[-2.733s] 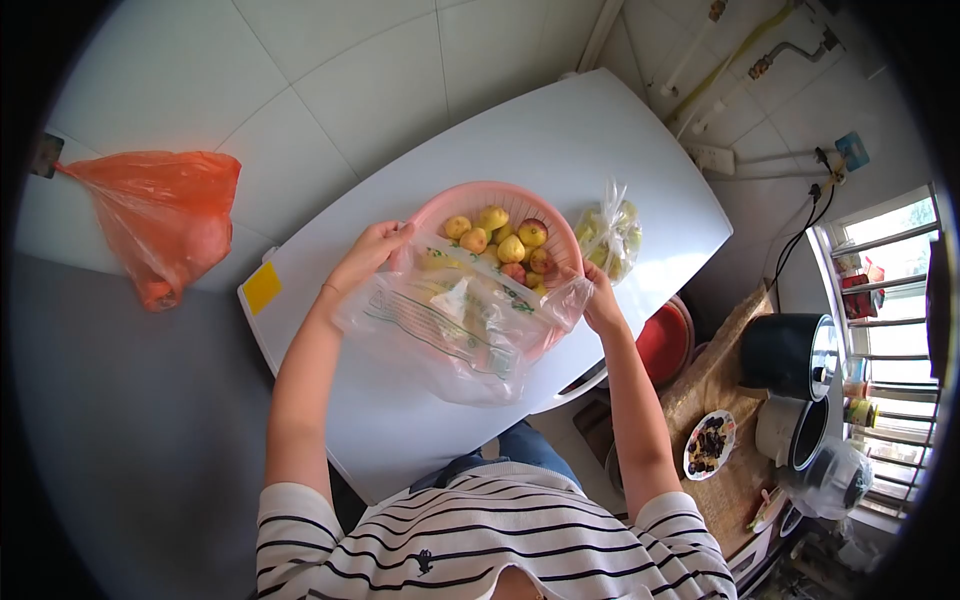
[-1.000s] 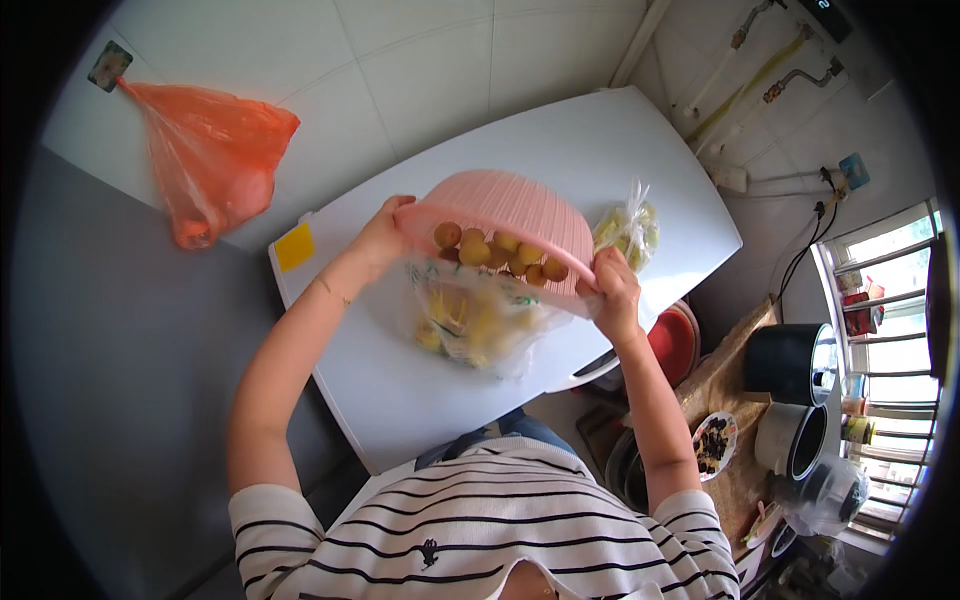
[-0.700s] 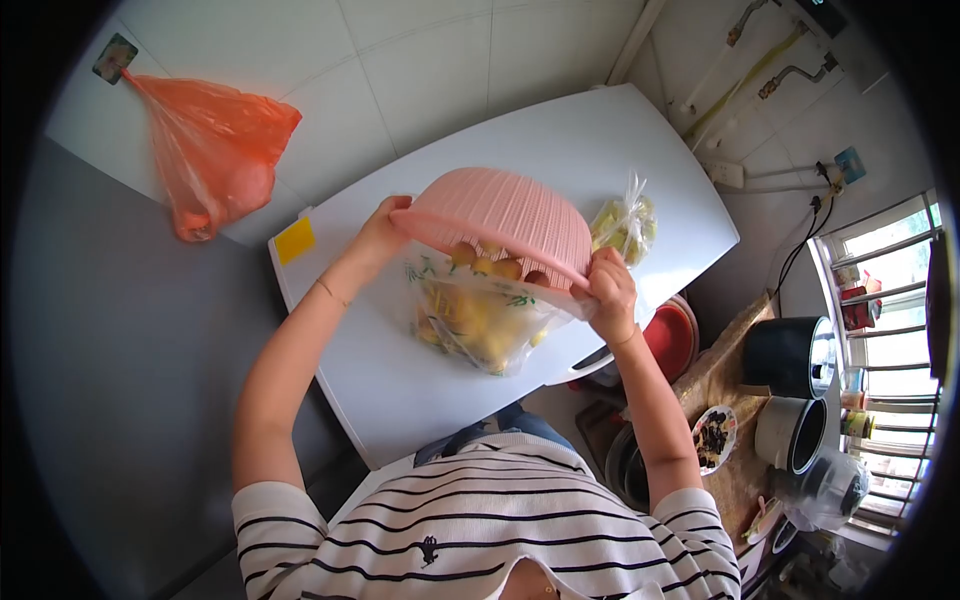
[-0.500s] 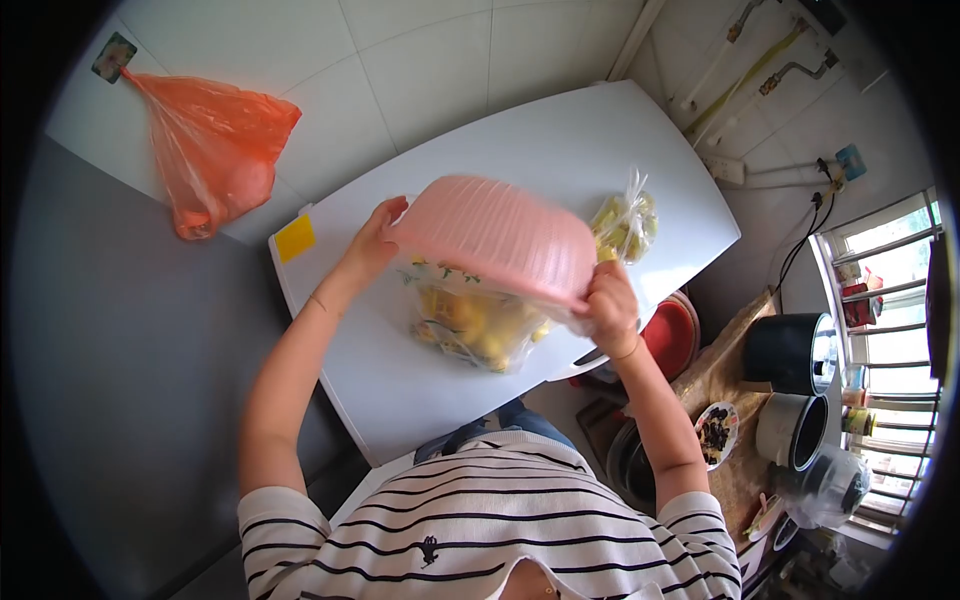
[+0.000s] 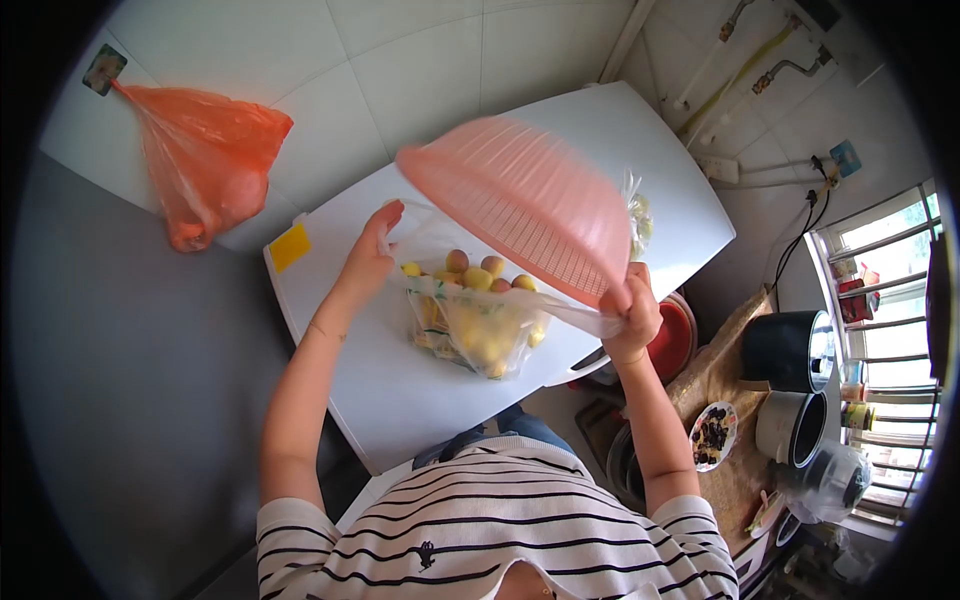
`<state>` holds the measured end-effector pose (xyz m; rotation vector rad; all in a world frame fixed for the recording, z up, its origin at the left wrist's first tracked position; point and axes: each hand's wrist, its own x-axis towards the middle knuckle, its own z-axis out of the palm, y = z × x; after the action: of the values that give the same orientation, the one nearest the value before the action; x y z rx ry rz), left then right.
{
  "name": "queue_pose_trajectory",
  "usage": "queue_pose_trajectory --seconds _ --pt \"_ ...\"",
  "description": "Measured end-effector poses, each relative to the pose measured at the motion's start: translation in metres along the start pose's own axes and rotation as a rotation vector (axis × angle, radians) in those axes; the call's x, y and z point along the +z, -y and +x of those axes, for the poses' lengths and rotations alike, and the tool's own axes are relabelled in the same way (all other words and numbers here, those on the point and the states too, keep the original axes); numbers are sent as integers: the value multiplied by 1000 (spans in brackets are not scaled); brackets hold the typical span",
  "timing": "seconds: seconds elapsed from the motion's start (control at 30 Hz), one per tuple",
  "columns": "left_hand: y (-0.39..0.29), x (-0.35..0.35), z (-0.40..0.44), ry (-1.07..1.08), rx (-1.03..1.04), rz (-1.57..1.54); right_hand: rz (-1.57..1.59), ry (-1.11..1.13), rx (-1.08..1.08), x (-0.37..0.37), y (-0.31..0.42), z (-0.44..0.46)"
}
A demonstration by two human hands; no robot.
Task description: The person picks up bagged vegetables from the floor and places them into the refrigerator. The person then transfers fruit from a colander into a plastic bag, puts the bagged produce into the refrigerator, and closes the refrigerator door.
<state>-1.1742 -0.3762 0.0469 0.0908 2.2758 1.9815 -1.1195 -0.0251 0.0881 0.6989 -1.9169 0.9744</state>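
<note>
A pink plastic colander (image 5: pixel 535 200) is raised and tilted on its side above the table, its perforated inside facing down toward me. My right hand (image 5: pixel 632 315) grips its lower right rim, with a stretched strip of clear bag in the same fist. Below the colander, a clear plastic bag (image 5: pixel 470 330) with green print stands on the white surface, its mouth spread. Round yellow and reddish fruit (image 5: pixel 478 278) shows at the opening. My left hand (image 5: pixel 374 250) is at the bag's upper left edge, fingers bent around the thin film, apart from the colander.
Behind the colander sits a tied clear bag of green fruit (image 5: pixel 640 220), partly hidden, on the white tabletop (image 5: pixel 660 150). An orange bag (image 5: pixel 215 160) hangs on the left wall. Pots (image 5: pixel 790 350) and a plate of dark food (image 5: pixel 713 437) stand on the right counter.
The colander has lifted and tipped up, its rim leaving my left hand, so its inside now shows. The fruit bag's mouth is now uncovered and spread wider.
</note>
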Motion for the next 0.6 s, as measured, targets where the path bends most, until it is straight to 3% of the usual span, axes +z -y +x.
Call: queue_pose_trajectory --seconds 0.07,0.17,0.23,0.27,0.4,0.6 --pt "-9 6 -9 92 48 -33 -15 -207 478 6 -9 -31" --pt "-19 15 -18 116 66 -71 60 -428 786 28 -26 -13" --pt "-19 21 -27 122 63 -105 383 -618 970 47 -44 -7" --pt "-20 24 -32 132 59 -140 440 -579 1060 50 -60 -14" --pt "-27 32 -46 135 20 -187 533 -665 1182 83 -105 -35" --pt "-50 14 -43 -47 4 -263 723 -545 1380 81 -134 -83"
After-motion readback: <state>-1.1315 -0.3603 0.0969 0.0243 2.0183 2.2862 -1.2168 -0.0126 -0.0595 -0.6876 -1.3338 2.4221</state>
